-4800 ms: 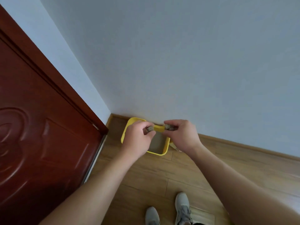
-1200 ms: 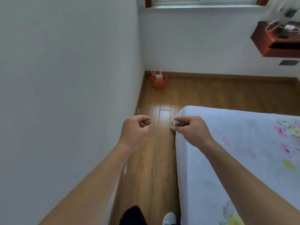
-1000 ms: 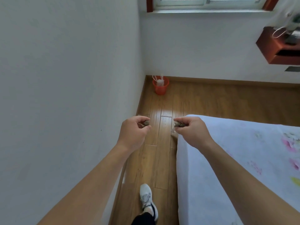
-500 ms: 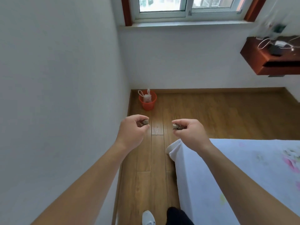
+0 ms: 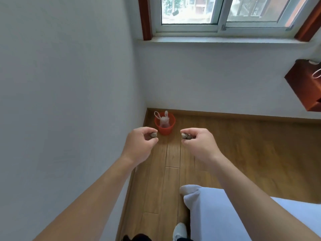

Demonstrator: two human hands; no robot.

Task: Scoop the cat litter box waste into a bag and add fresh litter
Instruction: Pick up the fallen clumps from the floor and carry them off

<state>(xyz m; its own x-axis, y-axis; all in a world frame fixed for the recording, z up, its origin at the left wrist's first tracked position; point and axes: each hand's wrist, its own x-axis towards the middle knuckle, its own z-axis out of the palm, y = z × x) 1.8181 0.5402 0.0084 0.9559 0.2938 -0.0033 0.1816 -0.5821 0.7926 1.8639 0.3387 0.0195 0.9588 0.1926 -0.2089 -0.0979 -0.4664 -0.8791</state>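
- The left hand (image 5: 139, 145) was held out over the floor (image 5: 243, 153), thumb and fingertips pinching a speckled clump (image 5: 153, 135).
- The right hand (image 5: 199, 143), level with it and apart, pinched a second clump (image 5: 185, 136) the same way.
- Beyond both hands, in the corner under the window (image 5: 217, 13), stood an orange bin (image 5: 165, 129) with a white bag (image 5: 163, 121) inside, handles sticking up.
- A bed (image 5: 208, 209) corner lay under the right forearm.
- A white shoe (image 5: 179, 230) showed at the bottom edge.
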